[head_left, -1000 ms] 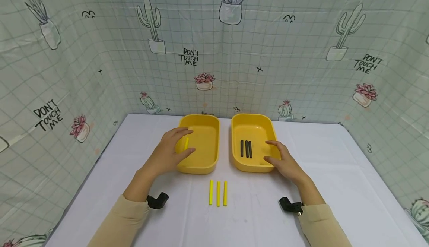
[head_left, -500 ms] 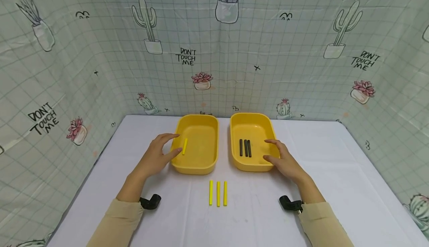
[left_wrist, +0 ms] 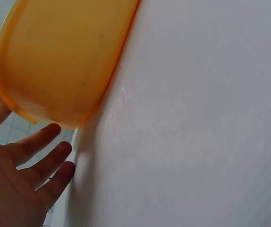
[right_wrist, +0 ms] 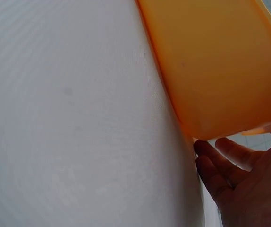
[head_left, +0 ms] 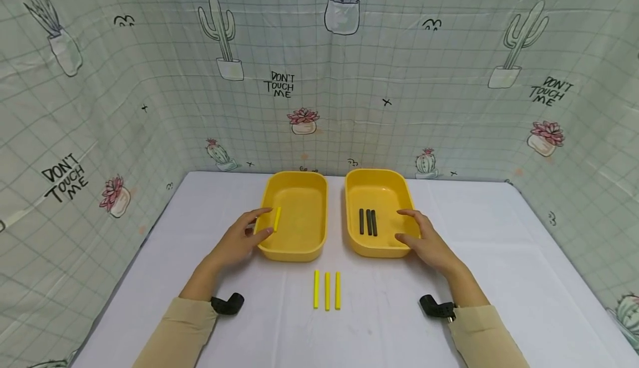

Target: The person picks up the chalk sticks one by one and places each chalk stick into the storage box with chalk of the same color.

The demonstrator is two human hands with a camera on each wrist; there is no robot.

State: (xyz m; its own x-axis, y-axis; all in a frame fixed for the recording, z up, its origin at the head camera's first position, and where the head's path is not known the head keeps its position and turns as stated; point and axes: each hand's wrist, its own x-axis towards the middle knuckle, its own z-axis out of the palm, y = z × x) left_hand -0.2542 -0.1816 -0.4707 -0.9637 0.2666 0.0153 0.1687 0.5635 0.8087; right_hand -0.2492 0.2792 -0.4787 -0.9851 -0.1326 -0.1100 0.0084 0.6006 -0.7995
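Note:
In the head view, my left hand (head_left: 237,244) is at the left side of the left yellow tray (head_left: 292,256), its thumb and index finger reaching over the rim. A short yellow stick (head_left: 277,219) lies in that tray close to the thumb tip. The left wrist view shows the other fingers (left_wrist: 46,165) spread and fairly straight below the tray's end. My right hand (head_left: 431,244) rests at the right side of the right yellow tray (head_left: 381,251), thumb and index finger extended over its rim and apart. Three black sticks (head_left: 369,222) lie side by side in this tray.
Three yellow sticks (head_left: 327,291) lie in a row on the white tabletop (head_left: 379,334), in front of the trays. A cloth backdrop (head_left: 344,90) printed with cacti rises behind and along both sides. Each wrist carries a black camera mount (head_left: 228,305).
My left hand has drawn back to the left from over the left tray, then settled at its rim, uncovering the yellow stick inside. The right hand stays in place.

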